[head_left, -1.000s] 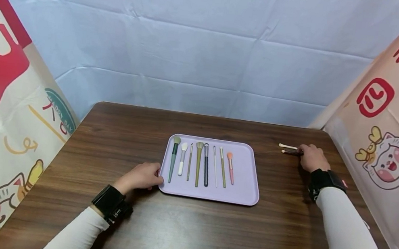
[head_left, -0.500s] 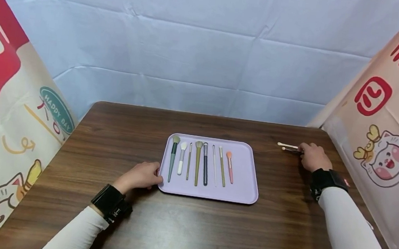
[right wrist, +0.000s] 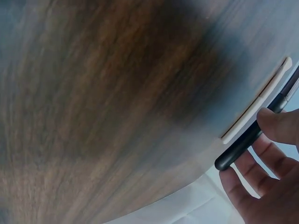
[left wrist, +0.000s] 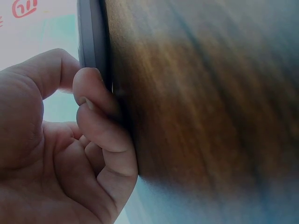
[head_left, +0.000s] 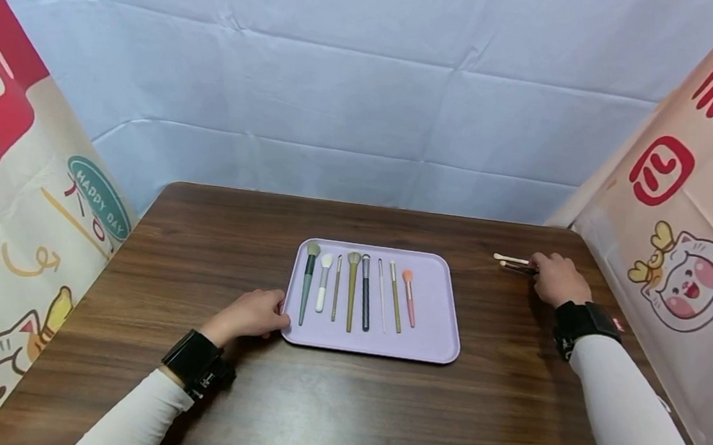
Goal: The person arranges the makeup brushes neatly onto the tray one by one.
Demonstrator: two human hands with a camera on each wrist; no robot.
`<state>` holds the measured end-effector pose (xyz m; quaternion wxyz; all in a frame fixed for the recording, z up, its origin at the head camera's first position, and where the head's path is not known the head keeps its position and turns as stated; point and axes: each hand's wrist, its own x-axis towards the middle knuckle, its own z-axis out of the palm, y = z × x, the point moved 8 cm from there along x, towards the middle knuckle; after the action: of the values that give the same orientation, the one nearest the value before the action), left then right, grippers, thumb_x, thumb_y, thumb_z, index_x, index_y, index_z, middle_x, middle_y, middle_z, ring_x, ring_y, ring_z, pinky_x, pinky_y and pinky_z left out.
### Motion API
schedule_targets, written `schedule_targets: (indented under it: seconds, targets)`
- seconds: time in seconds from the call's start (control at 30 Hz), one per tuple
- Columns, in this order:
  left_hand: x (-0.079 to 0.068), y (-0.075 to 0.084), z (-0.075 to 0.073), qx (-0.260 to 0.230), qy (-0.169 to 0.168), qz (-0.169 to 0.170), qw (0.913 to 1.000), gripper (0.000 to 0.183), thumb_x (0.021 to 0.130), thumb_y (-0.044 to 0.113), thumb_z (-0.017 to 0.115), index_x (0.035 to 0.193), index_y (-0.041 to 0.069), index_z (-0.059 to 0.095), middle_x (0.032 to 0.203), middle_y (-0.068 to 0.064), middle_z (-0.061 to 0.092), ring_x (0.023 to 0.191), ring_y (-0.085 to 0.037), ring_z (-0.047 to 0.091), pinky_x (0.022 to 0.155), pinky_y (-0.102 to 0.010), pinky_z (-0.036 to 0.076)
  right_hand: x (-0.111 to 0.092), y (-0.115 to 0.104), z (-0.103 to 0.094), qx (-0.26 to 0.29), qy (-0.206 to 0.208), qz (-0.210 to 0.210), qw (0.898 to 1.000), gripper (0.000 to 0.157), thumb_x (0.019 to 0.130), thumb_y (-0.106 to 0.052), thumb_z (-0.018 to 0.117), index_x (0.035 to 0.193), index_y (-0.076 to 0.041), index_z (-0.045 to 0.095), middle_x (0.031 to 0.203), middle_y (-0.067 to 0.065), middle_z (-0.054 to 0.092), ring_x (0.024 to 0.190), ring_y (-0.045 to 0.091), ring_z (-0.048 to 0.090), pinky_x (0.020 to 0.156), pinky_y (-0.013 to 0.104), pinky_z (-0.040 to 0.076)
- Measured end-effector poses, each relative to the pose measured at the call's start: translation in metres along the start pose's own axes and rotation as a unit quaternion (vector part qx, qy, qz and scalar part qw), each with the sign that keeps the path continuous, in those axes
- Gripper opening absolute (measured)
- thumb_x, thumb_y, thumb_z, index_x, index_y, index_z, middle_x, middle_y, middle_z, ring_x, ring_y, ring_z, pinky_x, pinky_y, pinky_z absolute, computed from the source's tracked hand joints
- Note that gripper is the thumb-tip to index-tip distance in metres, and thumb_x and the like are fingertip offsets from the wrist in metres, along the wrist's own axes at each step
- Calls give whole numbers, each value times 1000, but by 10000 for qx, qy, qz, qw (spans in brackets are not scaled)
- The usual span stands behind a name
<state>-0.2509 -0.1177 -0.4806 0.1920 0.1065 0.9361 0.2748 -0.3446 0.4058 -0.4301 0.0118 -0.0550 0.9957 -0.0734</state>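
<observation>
A lilac tray (head_left: 438, 325) lies on the table with a row of several makeup brushes, among them a green-handled brush (head_left: 306, 286) at the left and a pink brush (head_left: 410, 301) at the right. At the tray's left rim my left hand (head_left: 249, 315) pinches the edge, fingertips low at the table. Off to the right, my right hand (head_left: 560, 280) holds a black-handled makeup brush (right wrist: 243, 147) between thumb and fingers. Just beyond it, a cream makeup brush (head_left: 511, 259) lies on the table, close alongside the black one.
The brown wooden table (head_left: 336, 416) ends at a pale blue cloth (head_left: 343, 105) behind it. Printed hangings stand on both sides, the right hanging (head_left: 677, 213) close to my right forearm.
The black-handled brush has shifted slightly, its tip now nearer the cream brush. My left hand stays at the tray's rim; the head view has drifted a little.
</observation>
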Motion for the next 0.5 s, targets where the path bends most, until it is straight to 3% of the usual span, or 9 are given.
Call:
schedule_targets:
  seconds: [0.3, 0.5]
  targets:
    - [-2, 1, 0, 30, 25, 9, 10000, 12, 85, 17, 66, 85, 10, 57, 61, -1, 60, 53, -14, 59, 58, -29, 44, -6, -15, -3, -67, -99, -72, 9999, 30, 92, 2, 56, 122, 5, 56, 115, 33, 53, 107, 54, 49, 85, 65, 44]
    - [-2, 1, 0, 30, 24, -31, 10000, 12, 85, 17, 66, 85, 11, 57, 61, -1, 60, 53, -14, 58, 57, -29, 43, -9, -27, -4, -144, 46, -280, 9995, 27, 92, 2, 57, 119, 4, 57, 111, 31, 55, 104, 51, 53, 82, 63, 45]
